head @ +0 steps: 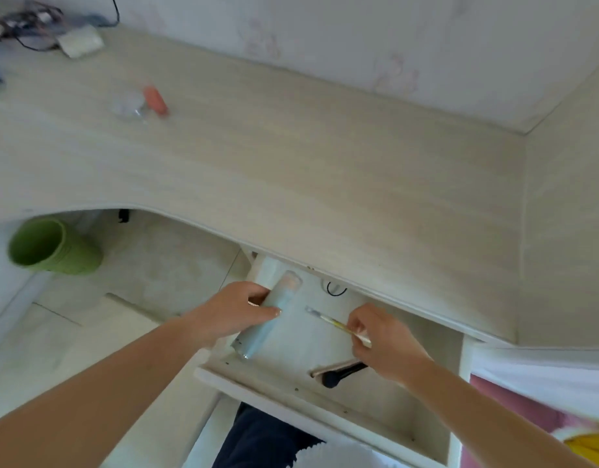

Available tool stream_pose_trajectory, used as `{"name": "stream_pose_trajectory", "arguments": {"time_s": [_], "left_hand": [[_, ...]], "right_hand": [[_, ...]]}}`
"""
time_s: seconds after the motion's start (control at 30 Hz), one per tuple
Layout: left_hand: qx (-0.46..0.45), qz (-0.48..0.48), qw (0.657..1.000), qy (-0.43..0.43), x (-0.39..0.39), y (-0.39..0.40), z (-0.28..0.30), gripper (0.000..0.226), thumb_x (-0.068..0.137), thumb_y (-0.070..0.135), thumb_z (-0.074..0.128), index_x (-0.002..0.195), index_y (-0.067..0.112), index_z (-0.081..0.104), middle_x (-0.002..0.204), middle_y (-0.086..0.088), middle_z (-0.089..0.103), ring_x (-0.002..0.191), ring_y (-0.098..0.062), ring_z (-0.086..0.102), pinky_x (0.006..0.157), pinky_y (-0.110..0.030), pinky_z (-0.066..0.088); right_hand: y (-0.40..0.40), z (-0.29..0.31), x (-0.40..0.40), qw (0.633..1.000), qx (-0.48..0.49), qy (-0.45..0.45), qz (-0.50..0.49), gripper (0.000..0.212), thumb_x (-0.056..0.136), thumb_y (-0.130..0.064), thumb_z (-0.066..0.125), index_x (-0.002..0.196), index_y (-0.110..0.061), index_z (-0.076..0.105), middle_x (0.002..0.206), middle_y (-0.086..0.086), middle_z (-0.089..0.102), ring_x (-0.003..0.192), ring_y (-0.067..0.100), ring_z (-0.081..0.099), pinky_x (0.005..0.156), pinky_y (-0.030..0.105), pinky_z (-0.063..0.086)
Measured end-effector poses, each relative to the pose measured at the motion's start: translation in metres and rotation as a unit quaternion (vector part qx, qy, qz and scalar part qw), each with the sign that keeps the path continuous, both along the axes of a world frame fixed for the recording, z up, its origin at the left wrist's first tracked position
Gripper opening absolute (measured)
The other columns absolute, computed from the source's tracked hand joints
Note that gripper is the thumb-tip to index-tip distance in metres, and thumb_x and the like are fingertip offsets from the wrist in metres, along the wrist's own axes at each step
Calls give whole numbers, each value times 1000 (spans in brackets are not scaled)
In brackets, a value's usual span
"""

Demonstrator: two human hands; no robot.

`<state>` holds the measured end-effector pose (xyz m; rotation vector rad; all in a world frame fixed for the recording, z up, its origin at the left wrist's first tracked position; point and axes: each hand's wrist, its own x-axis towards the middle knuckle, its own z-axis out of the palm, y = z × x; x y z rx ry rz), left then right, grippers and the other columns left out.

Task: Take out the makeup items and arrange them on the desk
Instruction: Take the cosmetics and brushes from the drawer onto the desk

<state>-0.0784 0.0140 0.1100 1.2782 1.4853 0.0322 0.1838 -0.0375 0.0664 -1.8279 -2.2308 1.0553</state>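
An open white drawer [291, 386] sticks out under the pale wooden desk [291, 170]. Inside it, my left hand [237, 309] grips a light blue bottle [267, 322] with a peach cap, held tilted. My right hand [382, 339] pinches a thin yellow-and-clear pencil-like stick [332, 321] over the drawer. A black makeup brush [342, 373] and a pale stick beside it lie on the drawer floor under my right hand. On the desk at the far left lie an orange tube [155, 99] and a clear glassy item [127, 104].
A green bin [51, 248] stands on the floor under the desk at the left. Cables and a white pouch [80, 42] clutter the far left corner. A black hair tie [335, 289] lies at the drawer's back. A wall panel closes the desk's right side.
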Motion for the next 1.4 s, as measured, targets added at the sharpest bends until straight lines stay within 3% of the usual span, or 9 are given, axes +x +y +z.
{"name": "stream_pose_trajectory", "arguments": {"time_s": [0.13, 0.3, 0.4, 0.73, 0.9, 1.03, 1.13, 1.2, 1.4], "left_hand": [[48, 72, 996, -7, -12, 25, 39, 33, 70, 36, 73, 101, 34, 62, 101, 0, 67, 85, -13, 66, 75, -28, 52], [28, 201, 969, -142, -26, 67, 79, 20, 92, 18, 57, 111, 13, 49, 93, -16, 69, 65, -23, 71, 50, -30, 55], [-13, 246, 942, -229, -36, 98, 86, 14, 96, 13, 50, 109, 14, 56, 107, -20, 65, 92, -30, 70, 62, -39, 60], [-63, 355, 838, -409, -72, 215, 68, 45, 94, -12, 30, 117, 8, 64, 125, -26, 56, 105, -39, 65, 81, -42, 56], [-34, 323, 836, -441, -93, 257, 49, 52, 87, -19, 41, 119, 15, 63, 109, -15, 70, 101, -31, 68, 96, -44, 49], [6, 294, 850, -436, -113, 292, 29, 64, 78, -27, 51, 121, 19, 60, 110, -17, 68, 99, -26, 68, 90, -36, 55], [64, 273, 883, -376, -123, 309, 14, 63, 76, -12, 66, 125, 26, 53, 115, -17, 65, 100, -24, 68, 81, -28, 56], [90, 278, 891, -347, -125, 316, 6, 65, 68, 2, 72, 123, 30, 52, 118, -15, 63, 102, -25, 67, 90, -32, 54], [102, 327, 865, -365, -117, 334, -19, 71, 50, 7, 80, 114, 30, 58, 107, -16, 68, 95, -25, 69, 86, -37, 54]], "right_hand": [[31, 44, -19, 990, 30, 105, -86, 22, 80, -9, 61, 83, -29, 51, 86, -13, 57, 77, 3, 55, 68, 10, 42], [90, 84, -56, 970, 59, 188, -140, 20, 79, -6, 61, 80, -24, 54, 83, -6, 62, 75, 3, 57, 61, 11, 47], [129, 98, -80, 964, 63, 211, -150, 21, 80, -7, 62, 79, -27, 53, 82, -8, 63, 75, 3, 58, 63, 11, 46], [264, 99, -164, 950, 53, 247, -184, 26, 79, -11, 61, 80, -33, 48, 100, -10, 68, 74, -1, 56, 65, 18, 46], [316, 84, -181, 922, 39, 309, -230, 23, 82, -2, 60, 81, -24, 52, 98, -12, 70, 70, 10, 54, 61, 23, 45], [360, 66, -188, 904, 34, 334, -263, 19, 84, 1, 59, 83, -17, 53, 98, -10, 71, 66, 12, 52, 65, 32, 46], [380, 54, -196, 902, 26, 332, -274, 19, 85, 1, 57, 84, -17, 53, 97, -12, 71, 68, 17, 54, 66, 39, 48], [388, 47, -204, 899, 9, 335, -283, 16, 85, 1, 56, 87, -15, 53, 97, -15, 70, 72, 17, 57, 72, 46, 53], [399, 37, -233, 890, -36, 376, -257, 12, 87, 0, 55, 91, -11, 52, 97, -14, 74, 89, 16, 68, 82, 43, 53]]}}
